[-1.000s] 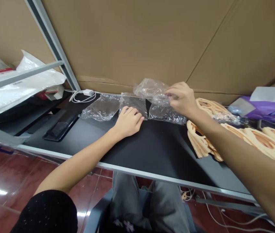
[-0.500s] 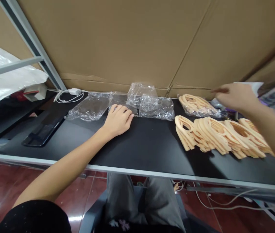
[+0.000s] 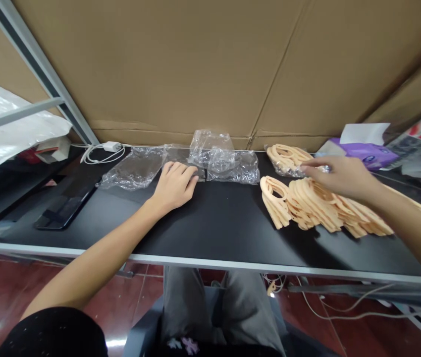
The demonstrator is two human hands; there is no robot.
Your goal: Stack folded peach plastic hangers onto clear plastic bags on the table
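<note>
Black table (image 3: pixel 218 228), cardboard (image 3: pixel 173 74) behind. My right hand (image 3: pixel 339 176) swings inward from tissues (image 3: pixel 366 154), bringing hangers (image 3: pixel 309 201) at 2 o'clock within reach; can't tell its grip. Left hand (image 3: pixel 175 186) at 11, fingers together over bags (image 3: pixel 233 168), hold hidden.

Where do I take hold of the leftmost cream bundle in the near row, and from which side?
I'd pinch the leftmost cream bundle across its lower end, below the oval opening, coming from its left. That end juts toward the person and its left flank faces black tabletop, while its right flank crowds the neighbouring bundle.
</note>
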